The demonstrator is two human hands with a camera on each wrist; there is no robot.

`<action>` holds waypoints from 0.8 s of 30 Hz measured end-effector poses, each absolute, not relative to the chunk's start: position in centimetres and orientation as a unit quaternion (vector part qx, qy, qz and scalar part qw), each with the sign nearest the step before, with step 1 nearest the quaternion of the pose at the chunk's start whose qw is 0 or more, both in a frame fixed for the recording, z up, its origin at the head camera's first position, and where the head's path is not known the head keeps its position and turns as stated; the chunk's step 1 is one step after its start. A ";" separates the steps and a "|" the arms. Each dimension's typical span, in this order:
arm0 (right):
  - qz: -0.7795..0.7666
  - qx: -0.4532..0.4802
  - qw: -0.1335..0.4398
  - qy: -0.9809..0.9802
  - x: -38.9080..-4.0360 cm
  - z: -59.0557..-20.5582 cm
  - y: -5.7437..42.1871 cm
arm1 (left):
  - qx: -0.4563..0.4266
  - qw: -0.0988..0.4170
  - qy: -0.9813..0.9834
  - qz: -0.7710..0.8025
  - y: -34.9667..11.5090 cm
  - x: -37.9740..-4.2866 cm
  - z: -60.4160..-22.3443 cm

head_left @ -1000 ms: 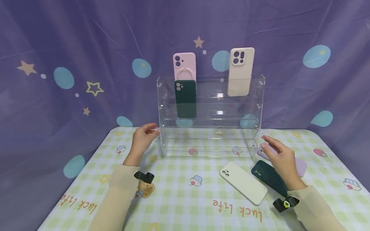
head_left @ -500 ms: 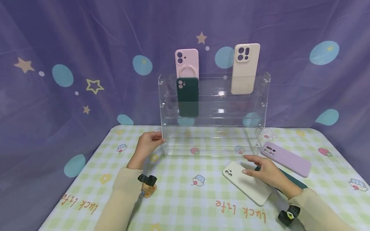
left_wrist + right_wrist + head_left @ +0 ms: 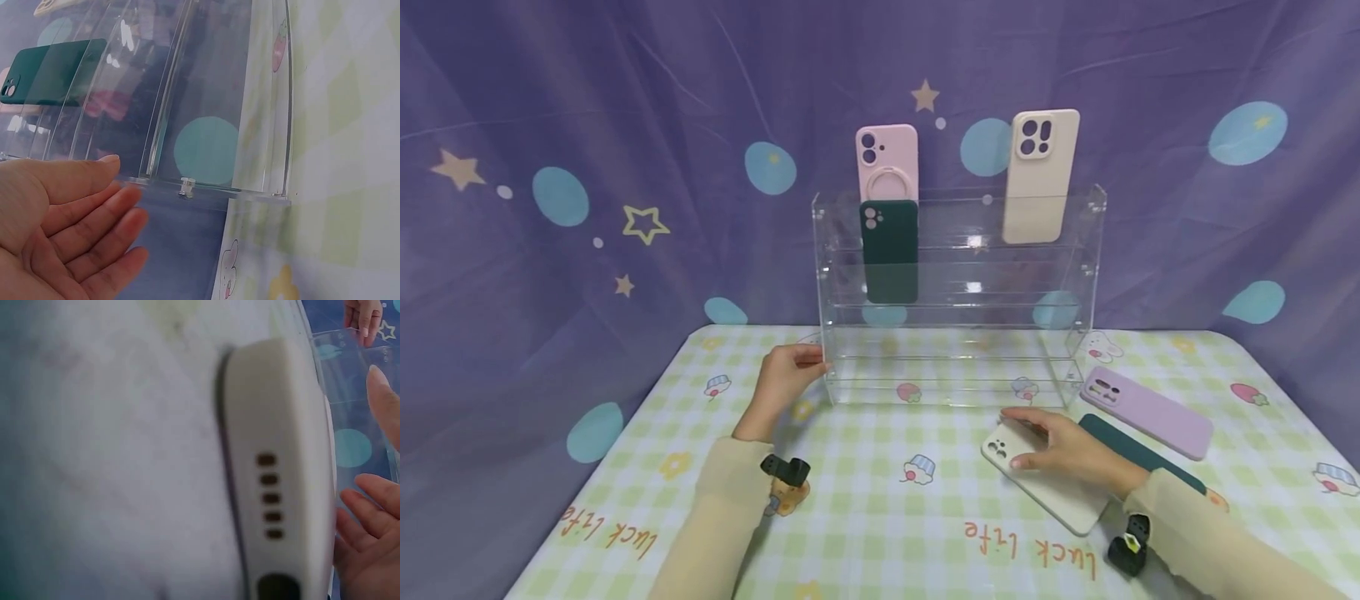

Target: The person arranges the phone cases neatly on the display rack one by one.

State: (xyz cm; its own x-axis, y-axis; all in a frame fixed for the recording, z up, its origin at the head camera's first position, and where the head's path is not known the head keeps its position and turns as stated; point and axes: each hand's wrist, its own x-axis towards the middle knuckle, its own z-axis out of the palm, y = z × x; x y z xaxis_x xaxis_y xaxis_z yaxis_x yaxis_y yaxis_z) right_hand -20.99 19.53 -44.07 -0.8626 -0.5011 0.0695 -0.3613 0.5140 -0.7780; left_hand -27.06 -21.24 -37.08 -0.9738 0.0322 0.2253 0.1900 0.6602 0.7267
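Observation:
A clear acrylic tiered rack (image 3: 962, 333) stands at the back of the table. My left hand (image 3: 782, 379) is at its left side; in the left wrist view that hand (image 3: 81, 231) has loosely bent fingers and thumb near the rack's edge, holding nothing. Over an off-white phone case (image 3: 1056, 497) on the cloth, my right hand (image 3: 1071, 450) spreads thumb and fingers across the camera-hole end. Whether they touch it I cannot tell. In the right wrist view, the case's side (image 3: 275, 425) looms close, the hand (image 3: 369, 544) beyond it.
On the rack are a pink case (image 3: 887, 150), a dark green case (image 3: 891, 258) and a cream case (image 3: 1041, 183). Another dark green case (image 3: 1138, 452) and a purple case (image 3: 1153, 414) lie on the checked cloth (image 3: 865, 517), right of the off-white one.
My right hand has come down leftward from above the purple and green cases to the off-white case. My left hand has shifted slightly lower and closer beside the rack.

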 end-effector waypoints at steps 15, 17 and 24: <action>-0.370 -0.275 0.068 0.885 -21.5 -45.0 18.8 | -0.064 0.102 -0.905 -0.407 -21.4 -27.1 -37.3; -0.371 -0.267 0.070 0.887 -21.4 -45.0 18.8 | -0.067 0.104 -0.905 -0.408 -21.4 -27.1 -37.3; -0.363 -0.269 0.070 0.889 -21.4 -44.9 19.3 | -0.062 0.100 -0.903 -0.412 -21.2 -27.1 -37.3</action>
State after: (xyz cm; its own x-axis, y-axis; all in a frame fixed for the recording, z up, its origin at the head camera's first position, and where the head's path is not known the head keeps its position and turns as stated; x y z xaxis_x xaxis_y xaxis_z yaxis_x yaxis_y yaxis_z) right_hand -21.41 19.31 -44.91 -0.8459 -0.5286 0.0707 -0.4270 0.5917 -0.6838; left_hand -27.09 -21.23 -37.35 -0.9722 0.0297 0.2321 0.1948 0.6523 0.7325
